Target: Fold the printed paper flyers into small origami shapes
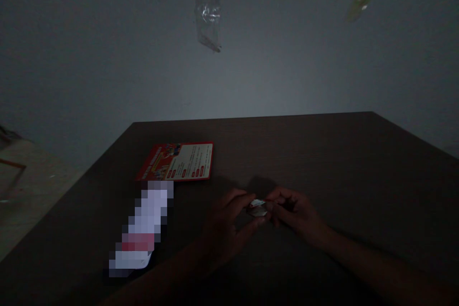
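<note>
Over the table, both hands meet at a small whitish piece with reddish-brown edges (258,211), which looks like folded paper; the dim light hides its exact kind. My left hand (229,227) grips it from the left, thumb below and fingers above. From the right, the pinched fingertips of my right hand (296,210) hold its right edge. Fingers partly cover the piece.
A red and white printed card (190,160) lies on the dark table (287,153), left of the hands. Nearer me is a lit phone (147,229) with a blurred-out screen. A grey wall (268,67) rises behind the table, with clear plastic (208,21) hanging on it.
</note>
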Demonstrator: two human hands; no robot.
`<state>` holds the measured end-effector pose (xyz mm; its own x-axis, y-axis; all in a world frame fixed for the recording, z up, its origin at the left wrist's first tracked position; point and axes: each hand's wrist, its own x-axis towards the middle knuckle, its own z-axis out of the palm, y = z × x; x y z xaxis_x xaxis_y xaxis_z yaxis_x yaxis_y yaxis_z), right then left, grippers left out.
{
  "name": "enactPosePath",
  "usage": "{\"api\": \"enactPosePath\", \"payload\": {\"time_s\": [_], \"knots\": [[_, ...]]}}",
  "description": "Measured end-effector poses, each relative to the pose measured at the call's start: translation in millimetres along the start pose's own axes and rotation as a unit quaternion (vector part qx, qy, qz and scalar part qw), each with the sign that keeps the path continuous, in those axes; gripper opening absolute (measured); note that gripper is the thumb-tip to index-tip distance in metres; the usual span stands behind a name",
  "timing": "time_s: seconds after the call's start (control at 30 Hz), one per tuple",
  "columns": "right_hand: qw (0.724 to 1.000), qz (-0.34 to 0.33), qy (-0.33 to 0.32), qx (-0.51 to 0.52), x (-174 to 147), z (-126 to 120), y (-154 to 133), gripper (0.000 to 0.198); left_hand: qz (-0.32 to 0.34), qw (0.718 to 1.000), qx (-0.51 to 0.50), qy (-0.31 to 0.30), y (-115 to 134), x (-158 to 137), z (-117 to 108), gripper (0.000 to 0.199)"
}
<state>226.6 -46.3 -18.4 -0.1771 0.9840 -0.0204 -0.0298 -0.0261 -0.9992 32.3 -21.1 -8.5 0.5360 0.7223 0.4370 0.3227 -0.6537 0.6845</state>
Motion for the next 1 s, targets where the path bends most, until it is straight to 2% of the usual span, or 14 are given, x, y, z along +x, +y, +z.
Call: {"api": "enactPosePath", "payload": {"time_s": [0.13,0.27,0.43,0.67,0.83,1.0], "knots": [[1.000,-0.019,-0.004,-0.011,-1.0,-1.3,0.2,0.020,0.016,1.000,-0.014,0.005,-3.0,0.6,0.5,0.027],[0.998,-0.056,-0.013,-0.024,-2.3,-1.3,1.7,0.017,0.017,0.999,-0.034,0.035,-7.1,0.5,2.7,0.021],[0.995,-0.049,-0.025,-0.081,-4.0,-0.5,3.7,0.014,-0.008,0.998,-0.060,0.028,-5.5,3.7,1.5,0.013],[0.992,-0.066,-0.021,-0.105,-5.1,0.3,0.0,0.017,-0.029,0.996,-0.082,0.001,2.0,8.0,-3.1,0.010],[0.983,-0.110,-0.023,-0.144,-6.5,-0.3,-5.2,0.018,-0.064,0.992,-0.108,-0.021,4.2,7.8,-2.9,0.011],[0.981,-0.122,-0.043,-0.148,-9.0,-0.3,-6.4,0.018,-0.119,0.978,-0.143,-0.093,1.0,5.2,-1.1,0.021]]}}
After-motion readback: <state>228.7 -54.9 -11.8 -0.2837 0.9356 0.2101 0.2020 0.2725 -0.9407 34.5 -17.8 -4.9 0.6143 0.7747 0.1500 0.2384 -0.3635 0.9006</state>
